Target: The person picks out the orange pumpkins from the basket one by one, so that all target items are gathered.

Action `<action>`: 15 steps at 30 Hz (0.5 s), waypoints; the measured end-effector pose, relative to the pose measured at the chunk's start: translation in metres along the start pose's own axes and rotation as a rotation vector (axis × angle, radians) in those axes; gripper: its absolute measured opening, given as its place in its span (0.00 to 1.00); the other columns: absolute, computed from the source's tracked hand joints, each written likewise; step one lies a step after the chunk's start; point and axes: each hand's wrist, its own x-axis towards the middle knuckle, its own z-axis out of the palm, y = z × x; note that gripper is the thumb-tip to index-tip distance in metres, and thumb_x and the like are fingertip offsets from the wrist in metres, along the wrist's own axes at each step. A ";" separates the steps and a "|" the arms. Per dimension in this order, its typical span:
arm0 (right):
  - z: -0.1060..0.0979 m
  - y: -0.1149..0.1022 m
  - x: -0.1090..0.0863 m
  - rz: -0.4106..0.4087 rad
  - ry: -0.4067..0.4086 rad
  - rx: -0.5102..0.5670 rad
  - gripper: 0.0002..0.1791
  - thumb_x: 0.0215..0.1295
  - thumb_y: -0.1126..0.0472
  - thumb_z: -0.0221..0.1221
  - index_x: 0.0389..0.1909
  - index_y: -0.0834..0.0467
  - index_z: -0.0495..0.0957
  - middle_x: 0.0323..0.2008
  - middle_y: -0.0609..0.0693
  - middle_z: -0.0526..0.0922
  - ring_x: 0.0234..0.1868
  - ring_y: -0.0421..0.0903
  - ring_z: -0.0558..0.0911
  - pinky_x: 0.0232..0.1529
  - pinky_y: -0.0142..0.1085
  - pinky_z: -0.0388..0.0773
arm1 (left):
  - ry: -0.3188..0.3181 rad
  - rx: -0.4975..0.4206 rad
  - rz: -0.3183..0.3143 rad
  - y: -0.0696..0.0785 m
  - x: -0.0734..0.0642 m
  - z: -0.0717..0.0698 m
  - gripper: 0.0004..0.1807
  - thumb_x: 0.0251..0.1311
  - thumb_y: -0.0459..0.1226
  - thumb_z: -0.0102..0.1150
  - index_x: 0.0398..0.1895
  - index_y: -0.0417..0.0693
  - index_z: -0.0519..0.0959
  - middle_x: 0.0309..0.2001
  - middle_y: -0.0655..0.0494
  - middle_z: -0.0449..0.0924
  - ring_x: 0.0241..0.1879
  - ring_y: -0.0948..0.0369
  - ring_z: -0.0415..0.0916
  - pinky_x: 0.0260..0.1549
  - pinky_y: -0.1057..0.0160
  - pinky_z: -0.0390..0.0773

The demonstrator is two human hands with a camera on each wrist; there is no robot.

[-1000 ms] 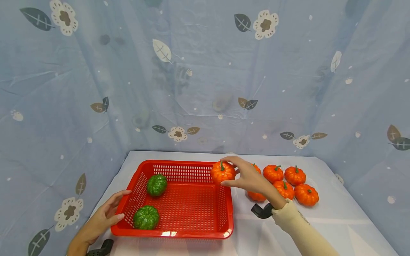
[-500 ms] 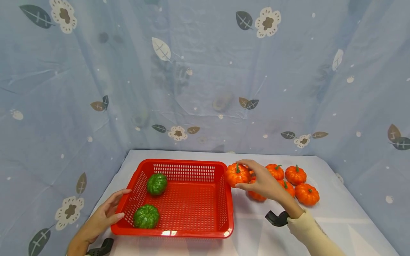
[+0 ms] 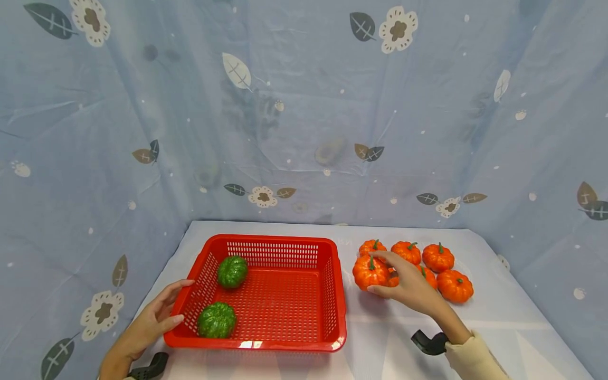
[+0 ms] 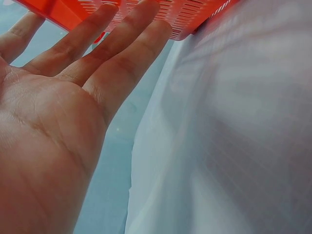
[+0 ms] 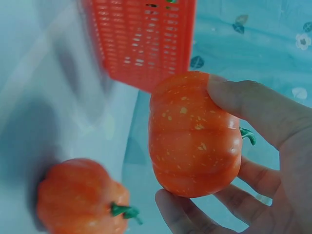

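Note:
My right hand (image 3: 410,282) pinches a small orange pumpkin (image 3: 369,273) with a green stem, thumb on one side and fingertips on the other. In the right wrist view this pumpkin (image 5: 195,136) hangs above the tabletop, apart from the basket. My left hand (image 3: 149,322) rests at the left side of the red basket (image 3: 280,345), its fingers fairly straight and touching the wall. The left wrist view shows those fingers (image 4: 126,63) against the basket's outside. Two green pumpkins, one at the back (image 3: 233,272) and one at the front (image 3: 216,320), lie in the basket's left part.
Several more orange pumpkins (image 3: 438,257) stand in a group on the white-covered table (image 3: 380,348), right of the basket; my right hand partly hides some. A blue patterned curtain (image 3: 304,116) surrounds the table at the back and sides.
My right hand has carried the orange pumpkin from over the basket's back right corner, rightward and nearer, to beside the other orange pumpkins. The left hand and the basket stay put.

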 end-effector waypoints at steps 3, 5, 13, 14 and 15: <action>0.001 0.008 -0.007 0.010 0.012 -0.012 0.43 0.53 0.42 0.77 0.69 0.49 0.73 0.66 0.52 0.76 0.61 0.57 0.78 0.57 0.57 0.78 | -0.003 -0.003 0.001 0.000 0.000 0.000 0.35 0.71 0.29 0.55 0.79 0.47 0.57 0.66 0.60 0.68 0.58 0.66 0.76 0.49 0.59 0.83; 0.001 0.012 -0.013 0.028 0.018 -0.024 0.43 0.53 0.42 0.77 0.68 0.51 0.73 0.65 0.52 0.77 0.58 0.54 0.80 0.54 0.54 0.81 | -0.006 -0.005 0.004 -0.001 0.000 0.000 0.35 0.71 0.29 0.54 0.79 0.47 0.57 0.66 0.61 0.68 0.58 0.66 0.76 0.49 0.59 0.83; 0.003 0.026 -0.035 0.115 0.022 -0.056 0.44 0.53 0.40 0.76 0.70 0.51 0.73 0.68 0.56 0.75 0.62 0.59 0.78 0.58 0.58 0.77 | -0.015 -0.010 0.016 -0.003 0.000 -0.001 0.34 0.72 0.28 0.53 0.79 0.47 0.56 0.68 0.63 0.66 0.59 0.67 0.75 0.49 0.59 0.83; 0.004 0.028 -0.038 0.116 0.027 -0.062 0.44 0.53 0.40 0.76 0.70 0.50 0.73 0.68 0.56 0.75 0.62 0.60 0.77 0.59 0.60 0.77 | -0.016 -0.008 0.018 -0.003 0.001 -0.001 0.35 0.72 0.28 0.53 0.79 0.46 0.56 0.68 0.63 0.66 0.59 0.67 0.75 0.49 0.59 0.83; 0.004 0.030 -0.040 0.117 0.028 -0.067 0.44 0.53 0.40 0.76 0.70 0.51 0.73 0.67 0.56 0.75 0.62 0.60 0.77 0.59 0.60 0.76 | -0.017 -0.007 0.023 -0.003 0.001 -0.001 0.35 0.72 0.27 0.53 0.79 0.46 0.56 0.68 0.63 0.66 0.60 0.67 0.75 0.49 0.59 0.83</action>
